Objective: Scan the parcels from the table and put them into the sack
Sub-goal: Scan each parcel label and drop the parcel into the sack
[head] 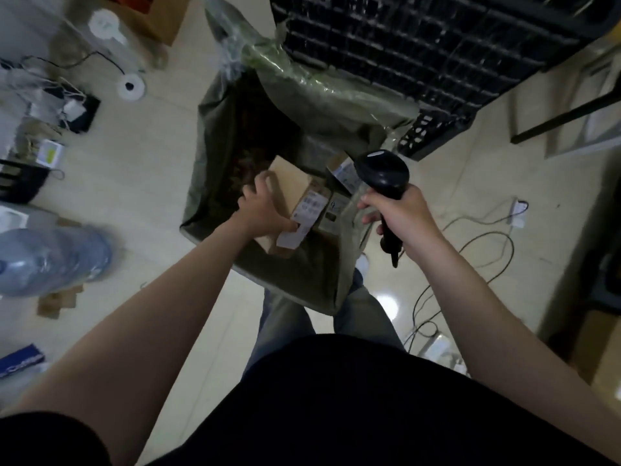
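Note:
A green sack (221, 136) stands open on the floor in front of me. My left hand (262, 210) grips a brown cardboard parcel (292, 186) with a white label, held inside the sack's mouth. Other labelled parcels (342, 169) lie inside the sack to its right. My right hand (400, 213) grips the handle of a black barcode scanner (383, 173), held upright over the sack's right edge. The sack's bottom is dark and hidden.
A black plastic crate (420, 45) stands behind the sack. A large water bottle (53, 257) lies at the left. Cables (470, 243) run over the floor at the right, cords and small devices (77, 109) at the far left.

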